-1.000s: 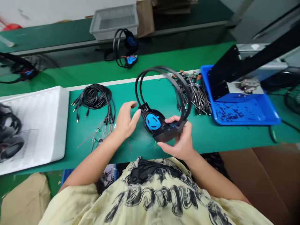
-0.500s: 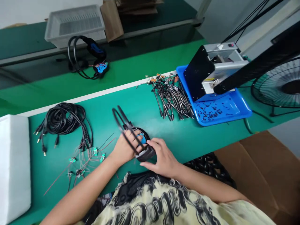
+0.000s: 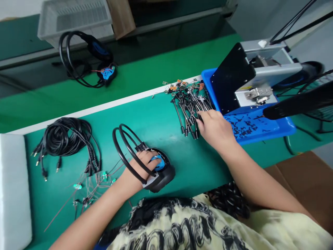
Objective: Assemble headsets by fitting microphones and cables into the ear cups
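Note:
My left hand (image 3: pixel 142 168) reaches through the twin black headband loops of a headset (image 3: pixel 162 177). Its fingers are closed on an earcup with a blue inner disc (image 3: pixel 159 162). At the right edge of a pile of black microphone booms (image 3: pixel 186 109) is my right hand (image 3: pixel 217 130). The thumb and fingers of that hand are apart at the booms, and no boom is seen lifted. Small circuit boards and orange bits lie at the far end of the pile.
A coil of black cables (image 3: pixel 66 137) lies left, with thin wires and green boards (image 3: pixel 78 186) below it. A blue tray (image 3: pixel 283 128) holds a metal machine (image 3: pixel 270 76) and black scraps. Another headset (image 3: pixel 69 59) lies beyond the white strip. White foam (image 3: pixel 14 191) stands far left.
My right hand has left the headset and moved right and away from me to the boom pile. My left hand keeps the headset, whose loops now tilt further left.

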The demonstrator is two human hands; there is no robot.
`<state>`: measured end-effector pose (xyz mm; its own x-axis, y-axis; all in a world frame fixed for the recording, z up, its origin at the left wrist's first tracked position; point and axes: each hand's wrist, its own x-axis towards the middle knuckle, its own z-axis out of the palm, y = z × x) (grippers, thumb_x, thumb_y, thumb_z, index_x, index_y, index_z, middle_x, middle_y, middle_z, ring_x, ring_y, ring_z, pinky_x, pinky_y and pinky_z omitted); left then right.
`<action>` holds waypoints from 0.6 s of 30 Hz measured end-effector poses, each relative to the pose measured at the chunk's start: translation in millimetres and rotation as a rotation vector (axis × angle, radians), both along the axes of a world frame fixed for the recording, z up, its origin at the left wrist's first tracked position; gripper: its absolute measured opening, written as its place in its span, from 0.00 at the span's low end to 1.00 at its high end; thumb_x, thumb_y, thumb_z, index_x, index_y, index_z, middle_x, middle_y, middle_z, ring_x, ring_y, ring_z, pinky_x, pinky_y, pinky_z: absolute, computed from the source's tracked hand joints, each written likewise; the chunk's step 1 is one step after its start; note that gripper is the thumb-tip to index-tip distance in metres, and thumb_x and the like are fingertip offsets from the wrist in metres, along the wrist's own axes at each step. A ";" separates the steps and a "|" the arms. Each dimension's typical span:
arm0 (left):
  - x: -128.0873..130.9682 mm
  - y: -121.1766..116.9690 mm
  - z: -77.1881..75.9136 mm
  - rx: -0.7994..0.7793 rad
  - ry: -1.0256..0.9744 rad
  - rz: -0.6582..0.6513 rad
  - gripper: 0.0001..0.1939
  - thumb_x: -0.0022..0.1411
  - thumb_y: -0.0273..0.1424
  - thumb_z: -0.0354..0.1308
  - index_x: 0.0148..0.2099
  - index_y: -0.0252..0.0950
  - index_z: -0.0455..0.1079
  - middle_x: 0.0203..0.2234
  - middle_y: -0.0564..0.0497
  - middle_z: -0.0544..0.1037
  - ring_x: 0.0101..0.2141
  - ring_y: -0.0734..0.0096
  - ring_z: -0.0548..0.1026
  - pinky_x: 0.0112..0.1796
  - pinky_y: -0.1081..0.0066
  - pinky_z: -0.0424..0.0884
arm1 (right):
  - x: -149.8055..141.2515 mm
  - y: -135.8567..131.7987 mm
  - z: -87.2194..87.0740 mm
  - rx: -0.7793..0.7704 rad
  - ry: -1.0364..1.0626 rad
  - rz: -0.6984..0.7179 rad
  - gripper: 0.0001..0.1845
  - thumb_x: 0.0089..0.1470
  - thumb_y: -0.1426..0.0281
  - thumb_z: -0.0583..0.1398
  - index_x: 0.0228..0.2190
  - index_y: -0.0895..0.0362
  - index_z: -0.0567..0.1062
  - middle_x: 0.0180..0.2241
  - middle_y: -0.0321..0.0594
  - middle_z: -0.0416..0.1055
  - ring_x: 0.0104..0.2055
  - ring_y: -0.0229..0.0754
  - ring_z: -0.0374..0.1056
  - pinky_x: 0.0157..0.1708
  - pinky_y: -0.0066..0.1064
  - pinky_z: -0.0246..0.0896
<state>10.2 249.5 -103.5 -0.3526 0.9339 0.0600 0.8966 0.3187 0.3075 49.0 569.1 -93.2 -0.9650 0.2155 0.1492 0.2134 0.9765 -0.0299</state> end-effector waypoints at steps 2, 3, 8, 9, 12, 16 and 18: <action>-0.1 -2.4 -3.8 0.028 -0.028 0.000 0.14 0.64 0.36 0.53 0.49 0.42 0.72 0.49 0.46 0.76 0.47 0.57 0.75 0.46 0.58 0.71 | -7.5 -9.3 2.9 0.018 0.032 0.016 0.18 0.63 0.63 0.50 0.46 0.59 0.72 0.42 0.50 0.71 0.45 0.52 0.66 0.36 0.37 0.60; -0.1 -3.1 -4.7 0.039 -0.039 -0.005 0.14 0.64 0.37 0.53 0.50 0.43 0.72 0.50 0.46 0.76 0.47 0.57 0.74 0.47 0.57 0.71 | -12.1 -14.4 4.2 0.025 0.010 0.025 0.18 0.63 0.62 0.50 0.44 0.59 0.73 0.41 0.50 0.72 0.44 0.52 0.66 0.34 0.36 0.59; 0.0 -1.8 8.4 0.075 -0.070 -0.022 0.13 0.66 0.36 0.51 0.49 0.40 0.72 0.48 0.46 0.77 0.47 0.59 0.74 0.49 0.58 0.70 | -31.1 -25.9 10.7 0.032 -0.148 -0.040 0.16 0.62 0.64 0.51 0.37 0.61 0.73 0.36 0.51 0.72 0.35 0.49 0.69 0.25 0.33 0.48; 0.0 -1.1 13.9 0.085 -0.082 -0.023 0.13 0.67 0.35 0.50 0.49 0.39 0.72 0.47 0.45 0.77 0.47 0.59 0.74 0.49 0.58 0.70 | -31.4 -25.0 13.2 0.027 -0.131 -0.071 0.16 0.62 0.64 0.50 0.38 0.61 0.73 0.36 0.50 0.73 0.33 0.47 0.69 0.25 0.33 0.47; 0.0 0.0 28.3 0.121 -0.120 -0.016 0.13 0.67 0.32 0.48 0.49 0.37 0.71 0.47 0.45 0.77 0.46 0.60 0.75 0.48 0.59 0.71 | -25.4 -18.9 22.6 0.022 -0.065 -0.126 0.15 0.61 0.64 0.51 0.38 0.60 0.73 0.36 0.50 0.73 0.30 0.45 0.68 0.24 0.33 0.43; 0.3 -1.2 33.7 0.172 -0.119 -0.010 0.12 0.66 0.30 0.49 0.49 0.38 0.70 0.46 0.45 0.77 0.47 0.61 0.75 0.48 0.58 0.71 | -11.2 -10.4 33.7 0.040 -0.058 -0.152 0.15 0.60 0.66 0.51 0.36 0.60 0.74 0.34 0.49 0.73 0.28 0.43 0.65 0.24 0.32 0.42; 0.5 -2.5 31.7 0.182 -0.109 -0.008 0.12 0.66 0.30 0.50 0.49 0.38 0.70 0.47 0.45 0.77 0.48 0.61 0.75 0.48 0.57 0.71 | -3.3 -8.0 40.4 0.070 -0.013 -0.169 0.16 0.61 0.65 0.51 0.37 0.60 0.75 0.34 0.49 0.73 0.28 0.43 0.66 0.24 0.32 0.42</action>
<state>10.7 247.0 -71.8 -0.3590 0.9138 0.1900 0.8571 0.2421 0.4548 45.7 561.1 -52.8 -0.9178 0.3645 0.1574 0.3748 0.9262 0.0403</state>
